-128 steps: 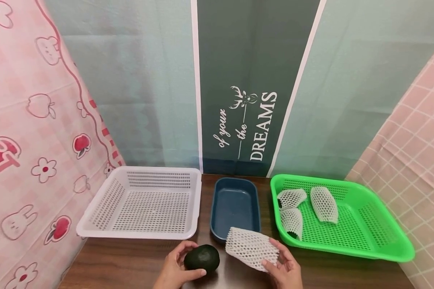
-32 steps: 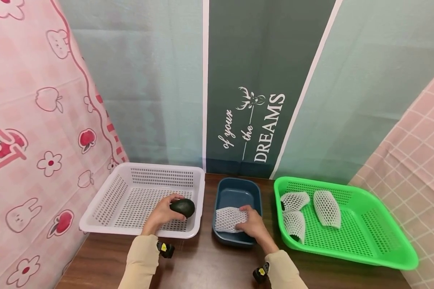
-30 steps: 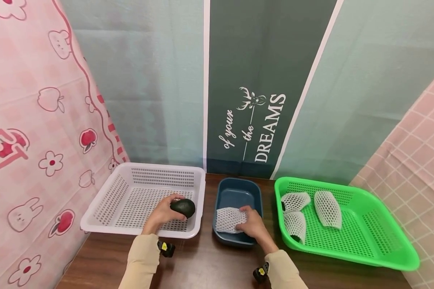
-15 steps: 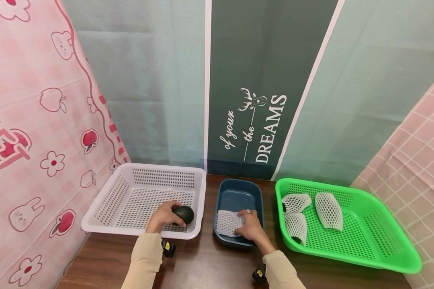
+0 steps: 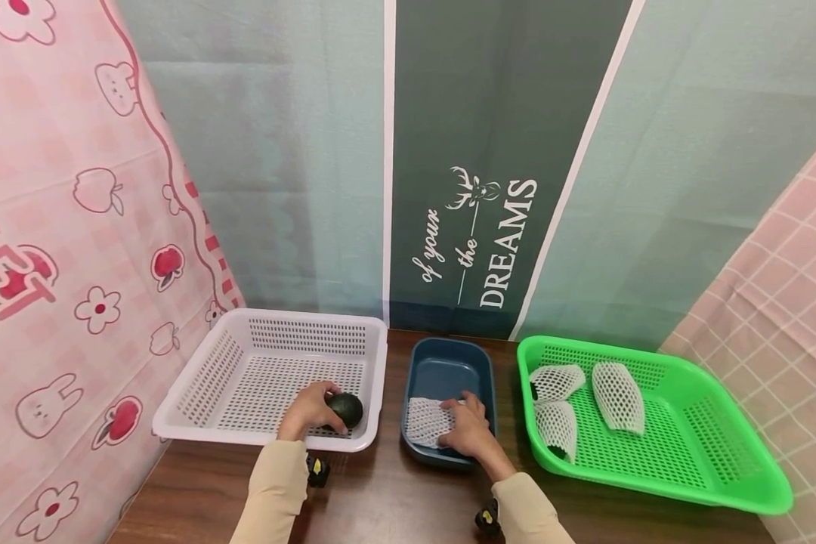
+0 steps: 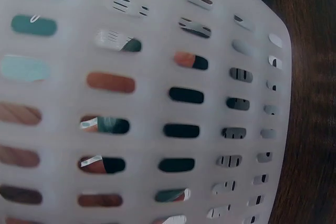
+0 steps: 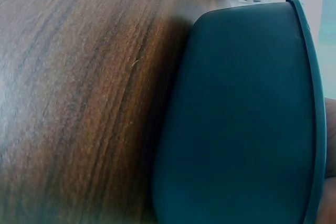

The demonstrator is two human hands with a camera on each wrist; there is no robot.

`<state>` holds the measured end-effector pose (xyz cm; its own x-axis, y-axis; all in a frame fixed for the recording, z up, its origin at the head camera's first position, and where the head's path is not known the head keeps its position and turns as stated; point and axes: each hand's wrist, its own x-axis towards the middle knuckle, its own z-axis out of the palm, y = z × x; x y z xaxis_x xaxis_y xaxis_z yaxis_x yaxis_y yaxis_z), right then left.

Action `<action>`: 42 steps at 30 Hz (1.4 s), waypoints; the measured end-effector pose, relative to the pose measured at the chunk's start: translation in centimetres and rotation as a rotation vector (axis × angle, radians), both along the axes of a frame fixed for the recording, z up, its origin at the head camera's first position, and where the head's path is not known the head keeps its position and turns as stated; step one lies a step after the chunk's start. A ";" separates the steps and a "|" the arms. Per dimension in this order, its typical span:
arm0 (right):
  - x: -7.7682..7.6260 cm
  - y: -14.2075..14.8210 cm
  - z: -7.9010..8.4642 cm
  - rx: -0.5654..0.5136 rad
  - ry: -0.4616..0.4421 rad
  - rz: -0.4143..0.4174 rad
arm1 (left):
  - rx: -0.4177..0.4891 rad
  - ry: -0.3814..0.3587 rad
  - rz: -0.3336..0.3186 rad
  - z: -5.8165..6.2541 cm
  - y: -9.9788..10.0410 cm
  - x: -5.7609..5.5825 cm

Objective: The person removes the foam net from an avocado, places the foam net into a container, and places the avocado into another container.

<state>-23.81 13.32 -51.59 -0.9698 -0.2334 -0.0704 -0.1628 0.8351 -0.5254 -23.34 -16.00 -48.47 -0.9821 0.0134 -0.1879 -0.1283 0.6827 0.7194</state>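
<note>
A dark green avocado [image 5: 346,410] lies low in the front right corner of the white slotted basket [image 5: 204,434]. My left hand [image 5: 310,409] holds it from the left, thumb on the near side and fingers on the far side. A white foam net sleeve [image 5: 427,421] lies in the front part of the blue tray [image 5: 449,370]. Over the sleeve's right end is my right hand [image 5: 471,431], its thumb and fingers spread apart. In the left wrist view, the basket wall [image 6: 152,114] hides most of the left hand. The tray's side [image 7: 241,114] blocks most of the right wrist view.
To the right stands a green basket [image 5: 721,431] with several net sleeves in it. Dark ends show in the two left sleeves, the upper sleeve [image 5: 559,382] and the lower sleeve [image 5: 556,427]. Printed cloths hang behind and at both sides of the wooden table [image 5: 374,506].
Both hands have moved forward from the table front, the avocado into the white basket and the net sleeve into the blue tray. Lately the avocado has sunk lower and the right fingers have spread.
</note>
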 end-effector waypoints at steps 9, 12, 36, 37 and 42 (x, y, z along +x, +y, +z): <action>0.0 0.0 0.3 0.008 0.069 -0.006 | 0.029 -0.009 0.016 0.1 0.1 -0.1; 0.2 0.1 0.2 -0.021 0.113 -0.004 | 0.081 -0.007 0.025 -0.1 0.1 0.0; 0.6 0.4 0.4 -0.115 0.195 0.046 | 0.193 0.040 0.078 -0.2 0.3 0.0; 0.7 0.4 0.5 -0.123 0.205 0.038 | 0.190 0.040 0.079 -0.1 0.3 0.0; 0.7 0.4 0.7 -0.142 0.232 0.026 | 0.184 0.052 0.081 0.0 0.3 0.1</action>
